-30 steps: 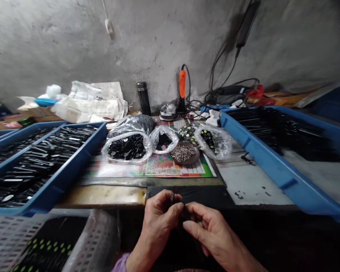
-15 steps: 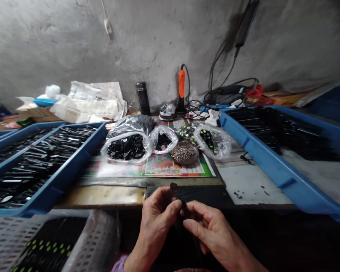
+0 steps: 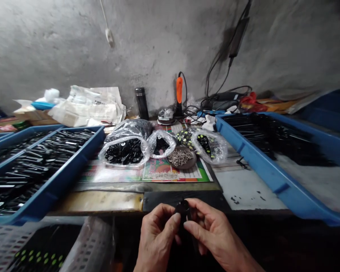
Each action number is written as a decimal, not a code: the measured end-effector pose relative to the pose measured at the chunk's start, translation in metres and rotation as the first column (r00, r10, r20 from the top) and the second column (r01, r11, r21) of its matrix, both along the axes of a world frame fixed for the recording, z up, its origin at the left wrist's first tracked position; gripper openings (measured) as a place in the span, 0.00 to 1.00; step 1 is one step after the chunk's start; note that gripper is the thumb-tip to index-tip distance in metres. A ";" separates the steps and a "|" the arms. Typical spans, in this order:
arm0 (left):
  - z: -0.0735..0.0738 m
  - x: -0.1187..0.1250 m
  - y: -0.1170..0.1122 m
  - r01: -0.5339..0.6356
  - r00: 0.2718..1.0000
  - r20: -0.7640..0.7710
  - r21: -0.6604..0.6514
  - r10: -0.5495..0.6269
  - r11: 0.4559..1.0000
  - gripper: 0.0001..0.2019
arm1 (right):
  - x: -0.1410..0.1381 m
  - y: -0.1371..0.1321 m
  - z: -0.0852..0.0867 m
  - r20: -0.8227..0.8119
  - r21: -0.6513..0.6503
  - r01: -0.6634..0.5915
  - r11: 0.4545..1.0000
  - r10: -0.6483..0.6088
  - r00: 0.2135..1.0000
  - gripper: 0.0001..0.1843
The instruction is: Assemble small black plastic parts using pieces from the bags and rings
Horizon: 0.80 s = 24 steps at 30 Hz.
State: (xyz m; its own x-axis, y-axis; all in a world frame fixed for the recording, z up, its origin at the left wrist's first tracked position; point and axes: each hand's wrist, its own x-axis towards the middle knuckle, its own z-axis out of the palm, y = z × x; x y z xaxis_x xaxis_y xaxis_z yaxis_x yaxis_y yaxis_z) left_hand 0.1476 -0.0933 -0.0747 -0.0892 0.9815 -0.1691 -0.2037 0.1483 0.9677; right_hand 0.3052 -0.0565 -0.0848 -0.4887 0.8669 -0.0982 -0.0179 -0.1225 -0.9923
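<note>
Both bare hands meet low at the near edge of the bench, the left hand [image 3: 157, 238] and the right hand [image 3: 215, 236] curled inward, thumbs and fingertips pinching a small round black piece [image 3: 183, 210] between them. Held up close to the body, the piece seems kept there for careful handling; anything hanging below it is lost in shadow.

A rough grey concrete wall [image 3: 170, 41] rises behind a worn workbench [image 3: 100, 201]. Far to the left and right lie two shallow blue plastic trays [image 3: 70, 175] [image 3: 257, 166], both filled with long black strips [image 3: 42, 158], apparently placed to either side for easy reach. Near left, a white perforated plastic basket [image 3: 93, 245] holds black pieces dotted with green [image 3: 39, 258].

At the middle, on a colourful printed paper sheet [image 3: 172, 174], sit a clear plastic bag of round black pieces [image 3: 124, 152], a clear bag of green-dotted black pieces [image 3: 205, 145] and a round brown dish [image 3: 184, 166] of tiny silvery metal fittings [image 3: 179, 158]. Farther back stand a black cylindrical flask [image 3: 142, 102] and an orange-handled electric tool [image 3: 179, 90].
</note>
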 end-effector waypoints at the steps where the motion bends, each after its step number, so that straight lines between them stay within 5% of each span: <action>1: -0.001 0.000 -0.001 0.002 1.000 0.006 -0.005 -0.002 1.000 0.18 | 0.000 0.000 0.000 -0.007 -0.003 0.000 1.000 0.000 1.000 0.25; 24: -0.011 0.009 0.001 -0.052 0.995 0.088 -0.010 0.053 0.999 0.15 | 0.002 -0.007 -0.008 -0.069 0.029 0.027 0.999 -0.025 0.997 0.24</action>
